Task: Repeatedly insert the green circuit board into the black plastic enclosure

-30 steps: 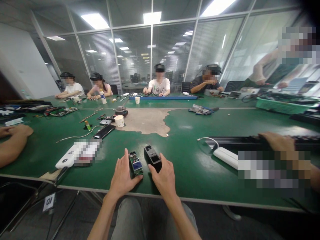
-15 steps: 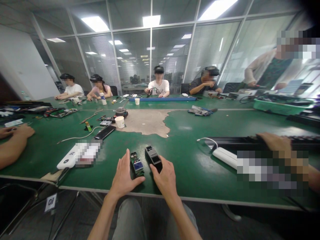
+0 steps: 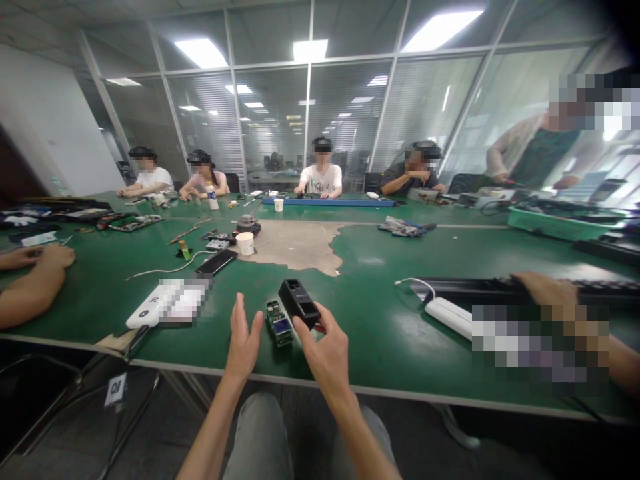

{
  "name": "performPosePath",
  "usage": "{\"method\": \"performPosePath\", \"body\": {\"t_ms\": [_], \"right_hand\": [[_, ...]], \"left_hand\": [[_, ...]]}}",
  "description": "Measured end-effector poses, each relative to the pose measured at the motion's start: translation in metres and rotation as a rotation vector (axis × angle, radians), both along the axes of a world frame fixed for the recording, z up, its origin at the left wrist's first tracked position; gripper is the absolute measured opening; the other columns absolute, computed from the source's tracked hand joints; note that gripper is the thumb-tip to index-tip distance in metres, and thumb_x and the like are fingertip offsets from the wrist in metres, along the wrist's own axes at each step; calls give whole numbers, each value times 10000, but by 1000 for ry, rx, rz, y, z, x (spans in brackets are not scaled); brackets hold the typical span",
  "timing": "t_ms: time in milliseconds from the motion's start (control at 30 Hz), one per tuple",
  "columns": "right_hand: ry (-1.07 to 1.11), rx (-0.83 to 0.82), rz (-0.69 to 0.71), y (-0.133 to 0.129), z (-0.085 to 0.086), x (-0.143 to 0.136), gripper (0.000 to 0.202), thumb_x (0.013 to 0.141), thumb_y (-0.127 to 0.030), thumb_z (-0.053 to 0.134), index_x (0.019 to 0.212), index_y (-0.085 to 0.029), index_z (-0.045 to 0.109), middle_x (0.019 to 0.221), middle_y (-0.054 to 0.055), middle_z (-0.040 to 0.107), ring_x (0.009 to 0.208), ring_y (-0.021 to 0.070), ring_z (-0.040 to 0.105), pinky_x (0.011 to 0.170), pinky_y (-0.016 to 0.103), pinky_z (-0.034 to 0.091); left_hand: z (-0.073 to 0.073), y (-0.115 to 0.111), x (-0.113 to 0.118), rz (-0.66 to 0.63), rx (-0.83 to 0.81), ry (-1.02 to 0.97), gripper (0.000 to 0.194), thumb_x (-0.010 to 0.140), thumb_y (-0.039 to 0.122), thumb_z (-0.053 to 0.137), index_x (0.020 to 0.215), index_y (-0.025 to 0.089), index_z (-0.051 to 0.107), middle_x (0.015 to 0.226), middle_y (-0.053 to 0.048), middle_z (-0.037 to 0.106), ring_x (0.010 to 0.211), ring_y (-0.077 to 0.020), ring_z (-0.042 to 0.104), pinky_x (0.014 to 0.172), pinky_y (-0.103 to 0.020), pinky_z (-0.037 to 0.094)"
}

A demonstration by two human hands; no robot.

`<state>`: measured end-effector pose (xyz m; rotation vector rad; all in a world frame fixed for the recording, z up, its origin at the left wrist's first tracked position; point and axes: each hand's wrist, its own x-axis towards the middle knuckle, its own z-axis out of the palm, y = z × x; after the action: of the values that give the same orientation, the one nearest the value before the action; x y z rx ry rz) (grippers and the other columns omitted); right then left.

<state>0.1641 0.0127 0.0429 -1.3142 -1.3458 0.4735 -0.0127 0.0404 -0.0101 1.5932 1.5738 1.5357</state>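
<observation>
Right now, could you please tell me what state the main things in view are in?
Left grip, open, holding nothing
Black casing, held; lifted or resting, unclear
Right grip, closed on the casing
Circuit board, uncovered, screen power unclear
Phone, lying flat, screen dark
Nearer paper cup, upright
Bottle, upright
Green basket, loaded
Ceiling lights, lit

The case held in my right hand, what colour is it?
The case in your right hand is black, showing best in the head view.

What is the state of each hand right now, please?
Left hand: open, beside the green circuit board.
Right hand: holding the black case.
</observation>
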Motion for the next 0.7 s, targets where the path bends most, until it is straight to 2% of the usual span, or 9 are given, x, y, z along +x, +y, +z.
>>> {"method": "performPosePath", "body": {"t_ms": [233, 533, 700], "right_hand": [[-110, -30, 6, 3, -7, -28, 410, 830, -411, 617, 1186, -209, 626, 1033, 77, 707, 931, 238, 656, 812, 350, 512], [-307, -40, -47, -1, -3, -42, 420, 827, -390, 636, 1190, -181, 613, 1043, 110, 697, 978, 262, 646, 851, 357, 485], [-393, -22, -62, -3, -11, -46, 466, 840, -363, 629, 1254, -156, 573, 1053, 125, 692, 985, 275, 634, 854, 371, 479]], "left_hand": [[1, -1, -4, 12, 2, 0, 651, 966, 526, 405, 1522, 259, 200, 1603, -84, 220, 1484, -241, 191, 1216, -500, 165], [1, 0, -3, 6, 5, 51, 643, 968, 521, 394, 1519, 235, 228, 1595, -89, 245, 1484, -227, 183, 1221, -484, 149], [0, 1, -4, 7, 9, 50, 630, 971, 515, 386, 1516, 237, 239, 1592, -88, 252, 1481, -226, 194, 1220, -487, 150]]}}
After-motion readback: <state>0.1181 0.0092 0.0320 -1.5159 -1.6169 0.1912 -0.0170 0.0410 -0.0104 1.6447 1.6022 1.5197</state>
